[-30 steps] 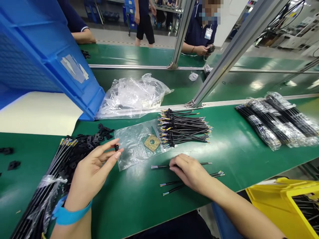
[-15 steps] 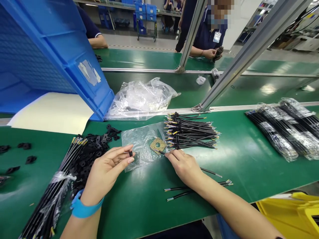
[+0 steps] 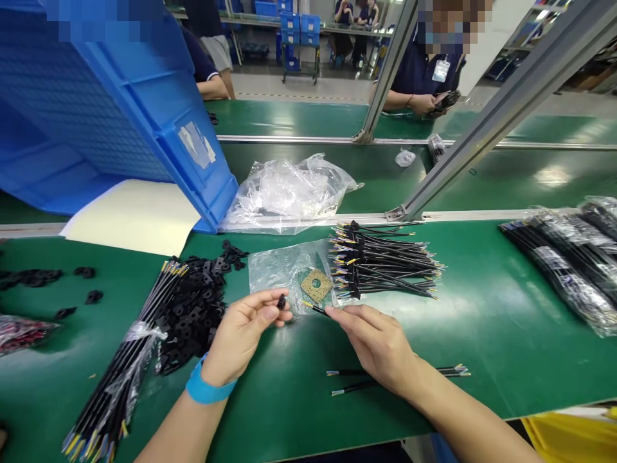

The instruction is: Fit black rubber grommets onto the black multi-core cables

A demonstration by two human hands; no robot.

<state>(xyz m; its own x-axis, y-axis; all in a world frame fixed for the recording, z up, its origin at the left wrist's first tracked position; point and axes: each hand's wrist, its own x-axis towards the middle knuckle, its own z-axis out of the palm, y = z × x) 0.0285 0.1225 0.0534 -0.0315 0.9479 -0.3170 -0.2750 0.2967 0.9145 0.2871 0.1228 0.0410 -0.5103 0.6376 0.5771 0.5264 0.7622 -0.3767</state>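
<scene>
Left hand (image 3: pixel 245 331): one black clip (image 3: pixel 281 301), pinched, near the plastic bag (image 3: pixel 270 273). Right hand (image 3: pixel 378 337): one cable (image 3: pixel 319 310), gripped, its wire end pointing left toward the clip, apart from it. To the left: clip pile (image 3: pixel 193 315), beside a wrapped cable bundle (image 3: pixel 123 360). Far of the right hand: cable heap (image 3: pixel 390 262).

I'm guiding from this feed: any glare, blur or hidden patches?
Head view: glare on the crumpled clear bag and wrapped cable bundles, and a white reflection on the far green bench; pixelation hides patches along the top edge; the left hand looks fairly sharp, but the small black part it holds shows little detail.
</scene>
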